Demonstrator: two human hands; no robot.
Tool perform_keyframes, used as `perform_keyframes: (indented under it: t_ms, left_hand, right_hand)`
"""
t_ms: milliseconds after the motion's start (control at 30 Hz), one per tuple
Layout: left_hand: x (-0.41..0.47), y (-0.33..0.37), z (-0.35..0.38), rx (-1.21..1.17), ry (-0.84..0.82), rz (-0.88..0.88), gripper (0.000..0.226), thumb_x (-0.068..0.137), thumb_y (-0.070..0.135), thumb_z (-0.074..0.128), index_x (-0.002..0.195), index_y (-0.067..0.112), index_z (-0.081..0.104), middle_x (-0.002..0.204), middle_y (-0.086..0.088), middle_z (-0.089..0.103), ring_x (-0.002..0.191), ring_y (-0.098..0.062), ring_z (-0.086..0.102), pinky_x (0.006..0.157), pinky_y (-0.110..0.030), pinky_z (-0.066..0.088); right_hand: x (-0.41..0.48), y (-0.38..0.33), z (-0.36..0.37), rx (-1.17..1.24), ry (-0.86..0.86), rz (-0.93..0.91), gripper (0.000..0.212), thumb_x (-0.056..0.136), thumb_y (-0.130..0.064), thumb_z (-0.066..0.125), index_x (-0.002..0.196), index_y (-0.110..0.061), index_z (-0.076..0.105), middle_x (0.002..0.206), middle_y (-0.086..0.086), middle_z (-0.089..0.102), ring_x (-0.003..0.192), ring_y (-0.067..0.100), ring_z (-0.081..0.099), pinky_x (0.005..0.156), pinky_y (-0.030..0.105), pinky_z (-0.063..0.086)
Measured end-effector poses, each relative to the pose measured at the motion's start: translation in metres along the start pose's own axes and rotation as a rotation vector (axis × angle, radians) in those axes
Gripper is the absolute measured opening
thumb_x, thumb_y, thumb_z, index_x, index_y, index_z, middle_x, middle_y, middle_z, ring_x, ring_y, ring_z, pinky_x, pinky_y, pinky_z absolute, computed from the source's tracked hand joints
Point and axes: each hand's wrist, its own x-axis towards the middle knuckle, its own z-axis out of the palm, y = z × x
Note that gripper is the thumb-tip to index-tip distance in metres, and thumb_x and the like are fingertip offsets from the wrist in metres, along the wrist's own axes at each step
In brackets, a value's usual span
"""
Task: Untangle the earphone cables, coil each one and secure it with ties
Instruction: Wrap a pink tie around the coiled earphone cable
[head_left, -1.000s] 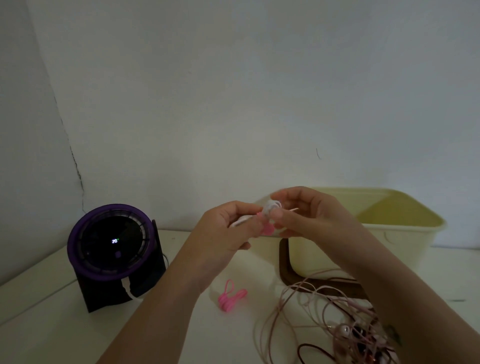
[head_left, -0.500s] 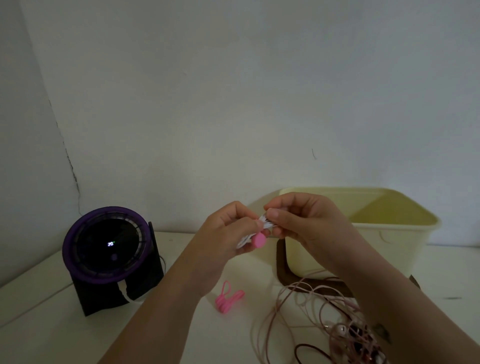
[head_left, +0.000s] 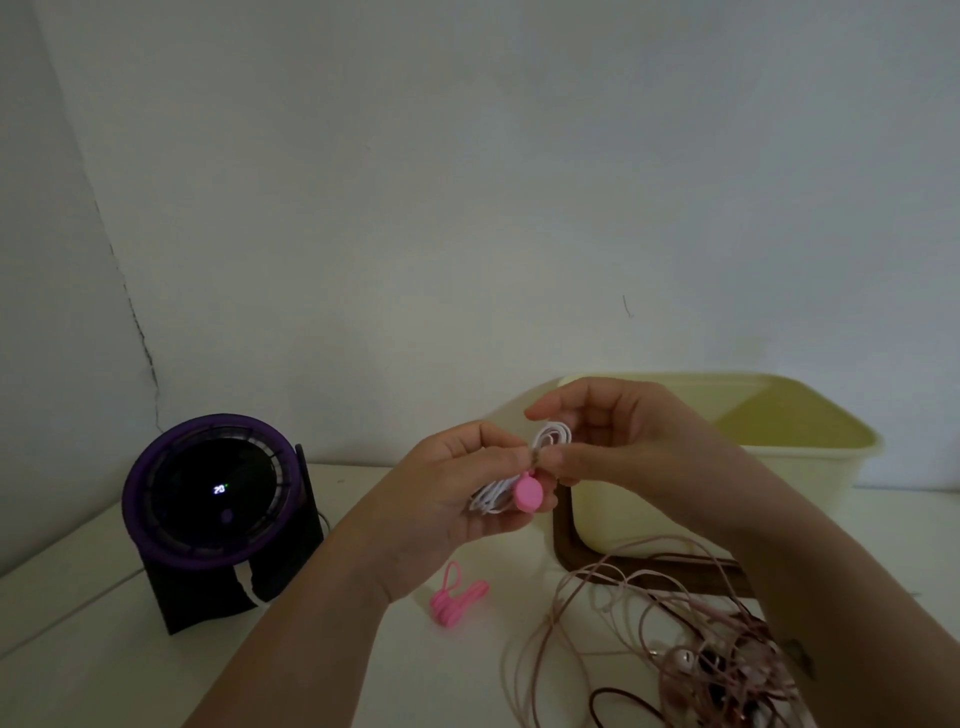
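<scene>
Pinching white coiled earphone cable and pink tie — left hand, right hand, fingertips closed.

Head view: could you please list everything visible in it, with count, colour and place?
White cable: one, white, coiled, held in both hands.
Round tie: one, pink, on the white cable.
Spare ties: a small bunch, count unclear, pink, on the table below the hands.
Tangled cables: several, pale pink and dark, on the table, lower right.
Bin: one, pale yellow, back right.
Tray: one, dark brown, under the bin.
Fan: one, purple and black, left.
Table: one, white.
Left hand: holds the cable.
Right hand: pinches the cable.
</scene>
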Motion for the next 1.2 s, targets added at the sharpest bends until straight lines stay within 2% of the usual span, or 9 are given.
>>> perform_keyframes:
  t_ms: [133,233,500,667,800,900,1000,1100,1200]
  left_hand:
    - [0.001,0.001,0.0,-0.085,0.023,0.001,0.017,0.066,0.02,0.062,0.078,0.009,0.059,0.07,-0.007,0.068,0.062,-0.015,0.067,0.06,-0.024,0.055]
    - [0.001,0.001,0.0,-0.104,-0.008,-0.027,0.009,0.068,0.012,0.071,0.061,0.016,0.067,0.068,-0.008,0.068,0.059,-0.017,0.066,0.058,-0.025,0.057]
    - [-0.002,-0.002,-0.001,0.06,-0.156,-0.13,0.015,0.069,0.014,0.059,0.057,0.021,0.063,0.063,-0.004,0.059,0.054,-0.01,0.056,0.058,-0.024,0.052]
    - [-0.003,-0.002,0.0,0.074,-0.165,-0.17,0.009,0.069,0.012,0.06,0.062,0.017,0.06,0.062,-0.003,0.059,0.053,-0.009,0.055,0.056,-0.023,0.052]
    - [-0.003,-0.002,-0.003,0.096,-0.07,-0.158,0.009,0.078,0.013,0.067,0.075,0.011,0.059,0.067,-0.004,0.064,0.058,-0.01,0.06,0.065,-0.026,0.055]
    - [0.0,-0.003,-0.007,0.119,-0.026,-0.141,0.012,0.072,0.016,0.075,0.076,0.012,0.064,0.069,-0.004,0.066,0.061,-0.011,0.063,0.071,-0.028,0.055]
    - [-0.001,-0.002,-0.012,0.137,-0.05,-0.141,0.011,0.071,0.02,0.066,0.079,0.012,0.063,0.069,-0.002,0.067,0.063,-0.01,0.063,0.074,-0.029,0.053]
    - [-0.001,-0.002,-0.014,0.148,-0.041,-0.137,0.02,0.074,0.025,0.074,0.084,0.011,0.064,0.081,-0.006,0.071,0.07,-0.012,0.066,0.072,-0.027,0.054]
    - [0.002,-0.004,-0.013,0.013,0.08,-0.081,0.027,0.068,0.023,0.064,0.088,0.006,0.063,0.079,-0.008,0.071,0.07,-0.011,0.067,0.064,-0.022,0.055]
  right_hand:
    - [0.006,0.01,0.011,0.242,0.071,0.054,0.018,0.069,-0.011,0.073,0.086,-0.016,0.07,0.072,0.004,0.068,0.065,0.016,0.061,0.065,0.026,0.051]
    - [0.006,0.011,0.013,0.443,0.031,0.148,0.018,0.071,-0.005,0.069,0.088,-0.008,0.067,0.066,0.005,0.064,0.054,0.012,0.055,0.056,0.018,0.05]
    - [-0.002,0.004,-0.008,0.21,-0.192,0.218,0.014,0.074,-0.006,0.07,0.084,-0.014,0.071,0.068,0.005,0.063,0.056,0.011,0.056,0.058,0.019,0.05]
    - [-0.001,0.009,-0.011,0.247,-0.249,0.244,0.016,0.073,-0.004,0.065,0.081,-0.016,0.073,0.073,0.009,0.061,0.057,0.012,0.056,0.058,0.019,0.05]
    - [0.001,0.012,-0.004,0.301,-0.183,0.24,0.015,0.074,-0.007,0.064,0.084,-0.015,0.07,0.072,0.006,0.063,0.061,0.013,0.06,0.058,0.021,0.052]
    - [0.003,0.016,0.003,0.195,-0.14,0.194,0.022,0.072,-0.015,0.072,0.093,-0.014,0.065,0.072,0.003,0.065,0.064,0.012,0.061,0.061,0.021,0.051]
    - [0.003,0.017,0.004,0.215,-0.12,0.192,0.015,0.073,-0.011,0.069,0.087,-0.013,0.067,0.07,0.004,0.066,0.061,0.012,0.062,0.06,0.02,0.051]
    - [0.003,0.013,0.002,0.256,-0.053,0.223,0.018,0.07,-0.012,0.076,0.086,-0.009,0.066,0.07,0.007,0.067,0.06,0.013,0.062,0.059,0.02,0.053]
    - [0.004,0.008,0.006,-0.038,0.103,0.147,0.025,0.067,-0.026,0.076,0.089,-0.017,0.067,0.088,0.006,0.069,0.07,0.012,0.064,0.069,0.027,0.054]
